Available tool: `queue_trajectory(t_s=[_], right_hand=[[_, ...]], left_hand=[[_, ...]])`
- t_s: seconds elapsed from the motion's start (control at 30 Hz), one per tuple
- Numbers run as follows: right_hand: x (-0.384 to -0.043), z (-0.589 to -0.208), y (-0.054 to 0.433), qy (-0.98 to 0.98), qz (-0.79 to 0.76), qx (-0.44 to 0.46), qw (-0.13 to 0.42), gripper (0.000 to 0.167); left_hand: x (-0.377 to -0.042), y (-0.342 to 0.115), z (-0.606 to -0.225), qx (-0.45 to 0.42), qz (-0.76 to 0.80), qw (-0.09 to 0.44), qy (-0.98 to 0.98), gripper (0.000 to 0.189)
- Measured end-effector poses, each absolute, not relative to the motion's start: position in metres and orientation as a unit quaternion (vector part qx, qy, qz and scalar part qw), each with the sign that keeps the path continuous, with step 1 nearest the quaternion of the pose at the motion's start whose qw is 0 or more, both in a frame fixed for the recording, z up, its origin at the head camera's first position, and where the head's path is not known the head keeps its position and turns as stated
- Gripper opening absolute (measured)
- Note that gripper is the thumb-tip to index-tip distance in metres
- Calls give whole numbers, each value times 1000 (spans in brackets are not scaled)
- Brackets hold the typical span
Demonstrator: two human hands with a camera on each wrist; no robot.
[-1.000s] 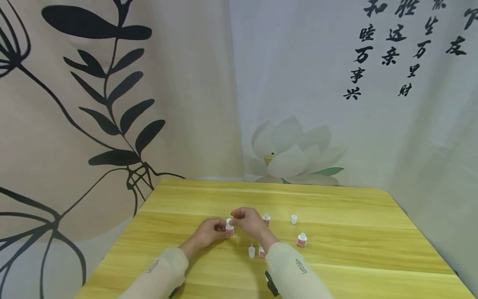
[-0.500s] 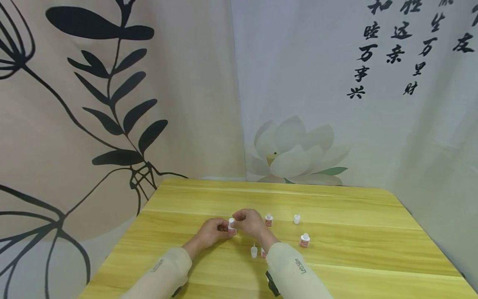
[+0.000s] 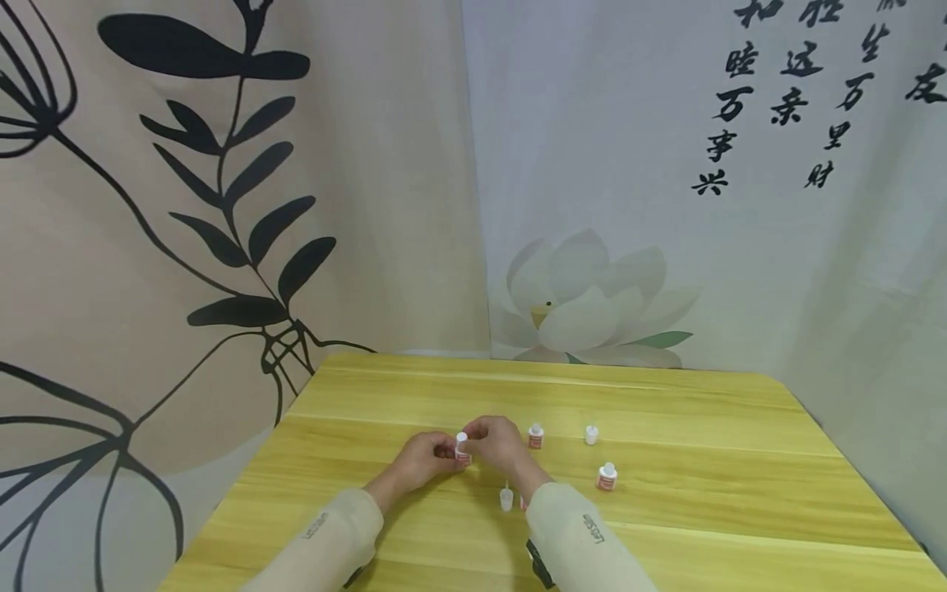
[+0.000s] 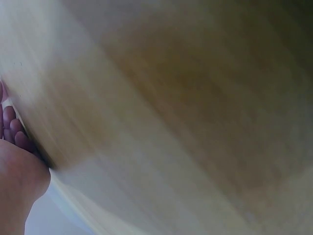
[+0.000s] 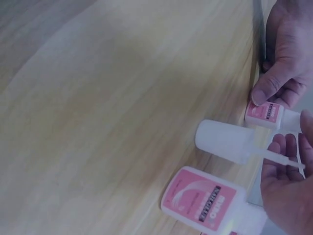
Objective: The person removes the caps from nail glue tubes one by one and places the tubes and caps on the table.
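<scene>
Head view: my left grip (image 3: pixel 423 457) is clamped on the small bottle (image 3: pixel 464 458) — presumably steadying it while my right grip (image 3: pixel 499 444), from three o'clock, pinches its white top (image 3: pixel 462 437). The stemmed cap (image 3: pixel 506 499) stands stem-up on the bench (image 3: pixel 681 419), between four and five, probably keeping its stem clean.

Left wrist view: fingers (image 4: pixel 16 126) at nine o'clock; bottle hidden.

Right wrist view: the nearer label (image 5: pixel 198 197) reads "NAIL GLUE" — brand unclear.
</scene>
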State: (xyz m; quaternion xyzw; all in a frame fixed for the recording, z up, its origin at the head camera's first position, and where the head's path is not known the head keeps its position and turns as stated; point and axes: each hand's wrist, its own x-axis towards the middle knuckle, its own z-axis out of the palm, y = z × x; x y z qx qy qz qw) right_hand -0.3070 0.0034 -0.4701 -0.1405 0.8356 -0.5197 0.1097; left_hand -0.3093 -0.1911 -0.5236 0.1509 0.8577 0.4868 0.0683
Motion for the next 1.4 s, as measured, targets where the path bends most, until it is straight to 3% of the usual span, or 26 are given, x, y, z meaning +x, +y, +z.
queue_trajectory(t_s=[0.67,1.4], right_hand=[[-310,-470,2,862,-474,-159,79,16],[-314,-476,5,867,-463,-176,53,15]], left_hand=[[-308,-190,-525,145,474,37,867,15],[-310,-187,-521,164,479,43,861,12]])
